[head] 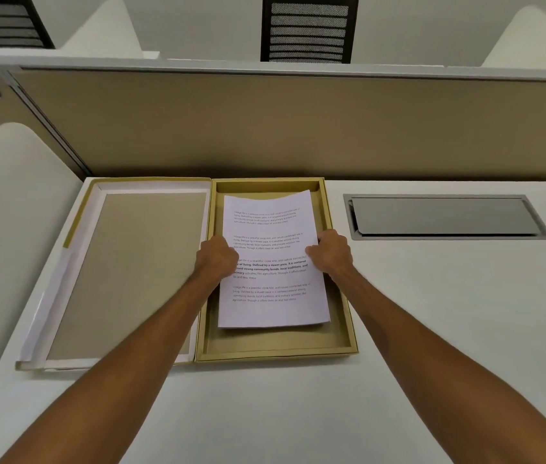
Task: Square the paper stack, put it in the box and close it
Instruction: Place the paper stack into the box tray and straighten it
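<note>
**Paper held over the open box**

The paper [273, 262] has its long axis running away from the person, with the top of the text at the far end. It is turned a little, so its far edge leans to the right against the walls of the box [348, 324]. The far edge curves slightly. It is white, with four blocks of printed text, one partly bold. It is inside the outline of the box tray, between the two hands; I cannot tell if it already lies flat on the bottom.

The left hand [217, 257] grips the left long edge and the right hand [330, 251] grips the right long edge, fingers curled closed on the sheets.

The lid [131, 272] lies open, flat on the desk [432, 313], touching the left side of the tray. A grey cable hatch [445, 216] is in the desk to the right, well apart. A beige partition [298, 128] stands just behind the box.
</note>
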The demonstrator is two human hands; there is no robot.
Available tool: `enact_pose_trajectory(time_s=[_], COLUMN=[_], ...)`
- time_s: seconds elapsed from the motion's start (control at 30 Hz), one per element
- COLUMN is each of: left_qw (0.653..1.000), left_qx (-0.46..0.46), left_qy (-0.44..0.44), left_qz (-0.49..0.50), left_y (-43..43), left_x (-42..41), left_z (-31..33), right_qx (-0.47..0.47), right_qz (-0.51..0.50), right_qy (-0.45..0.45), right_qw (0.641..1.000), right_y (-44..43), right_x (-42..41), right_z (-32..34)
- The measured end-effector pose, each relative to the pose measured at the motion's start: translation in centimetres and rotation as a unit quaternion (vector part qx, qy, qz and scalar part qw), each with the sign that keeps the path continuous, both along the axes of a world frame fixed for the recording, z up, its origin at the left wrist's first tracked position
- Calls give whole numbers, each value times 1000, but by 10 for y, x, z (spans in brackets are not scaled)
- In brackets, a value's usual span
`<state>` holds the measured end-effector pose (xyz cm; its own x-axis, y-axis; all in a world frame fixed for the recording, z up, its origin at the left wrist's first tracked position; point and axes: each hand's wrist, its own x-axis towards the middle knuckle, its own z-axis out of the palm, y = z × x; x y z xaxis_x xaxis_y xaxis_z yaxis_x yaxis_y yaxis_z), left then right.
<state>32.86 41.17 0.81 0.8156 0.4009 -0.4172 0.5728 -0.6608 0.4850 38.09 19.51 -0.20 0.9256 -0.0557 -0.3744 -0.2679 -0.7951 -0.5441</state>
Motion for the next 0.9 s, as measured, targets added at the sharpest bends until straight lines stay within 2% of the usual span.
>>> enact_pose_trajectory(time_s=[0.23,0.47,0.63,0.73,0.9], left_qw=[995,989,961,942,929], left_qx=[-100,-146,-274,-330,-346], left_qy=[-7,-30,16,12,22], left_qz=[5,11,12,57,132], left_y=[0,3,-3,-8,-13], left_x=[-9,-38,-57,-58,-57], left_z=[5,15,15,20,20], right_qx=[24,38,75,115,142], right_qz=[8,10,14,-5,-49], right_qy=[3,8,37,48,61], right_qw=[1000,999,996,992,987], right_y=[0,-9,-8,-6,2], right_x=[-6,-20,-35,-41,-50], right_z=[4,10,5,6,3])
